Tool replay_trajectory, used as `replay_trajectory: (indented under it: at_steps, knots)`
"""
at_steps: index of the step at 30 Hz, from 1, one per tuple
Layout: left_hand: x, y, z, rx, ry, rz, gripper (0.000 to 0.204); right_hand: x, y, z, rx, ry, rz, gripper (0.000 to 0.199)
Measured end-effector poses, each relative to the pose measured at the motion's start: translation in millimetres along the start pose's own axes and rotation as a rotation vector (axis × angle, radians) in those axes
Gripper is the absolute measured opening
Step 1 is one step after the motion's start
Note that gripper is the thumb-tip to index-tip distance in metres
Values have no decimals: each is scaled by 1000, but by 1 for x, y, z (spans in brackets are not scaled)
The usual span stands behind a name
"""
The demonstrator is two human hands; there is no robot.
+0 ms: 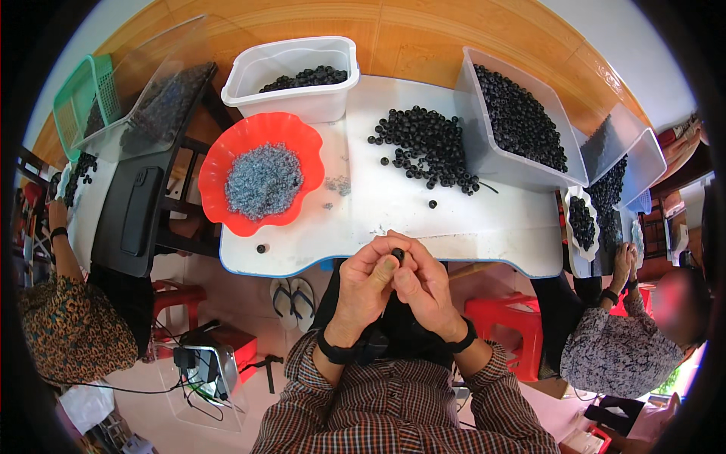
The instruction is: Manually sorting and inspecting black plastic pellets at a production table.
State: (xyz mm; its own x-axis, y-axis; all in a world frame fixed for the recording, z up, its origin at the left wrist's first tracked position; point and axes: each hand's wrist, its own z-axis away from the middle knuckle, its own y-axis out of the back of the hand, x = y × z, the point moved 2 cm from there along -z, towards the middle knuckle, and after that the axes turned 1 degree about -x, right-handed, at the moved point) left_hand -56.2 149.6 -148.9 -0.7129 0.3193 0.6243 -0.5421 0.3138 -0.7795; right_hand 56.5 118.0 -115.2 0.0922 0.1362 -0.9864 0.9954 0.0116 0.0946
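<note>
My left hand (361, 285) and my right hand (426, 286) meet at the front edge of the white table (363, 204). Between their fingertips is a small round black plastic piece (398, 253), pinched from both sides. Fingers hide most of it, so I cannot tell whether a second part is with it. Beyond my hands lies a loose pile of similar black pieces (423, 140). To the left, a red wavy-rimmed bowl (212, 159) holds a heap of small clear bluish pieces (263, 181). One black piece (261, 248) lies alone near the left front edge.
A white tub (246, 97) and a large translucent bin (503, 168), both holding black pieces, stand at the back. Co-workers sit at left (79, 325) and right (616, 348). A red stool (508, 324) and slippers (293, 303) are below the table.
</note>
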Motion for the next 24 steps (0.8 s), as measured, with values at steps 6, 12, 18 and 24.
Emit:
replay_trajectory:
  at_steps: [6,12,18,24]
  knots:
    - [-7,7,1,83,-28,-51,28,6,-7,-5,18,-148,-9,45]
    - [7,10,-8,20,49,161,33,29,2,-5,78,-34,-180,39]
    - [18,11,-25,118,53,160,33,41,32,-7,198,-88,-56,29]
    - [42,15,-79,245,31,136,25,80,68,-9,390,-12,255,13]
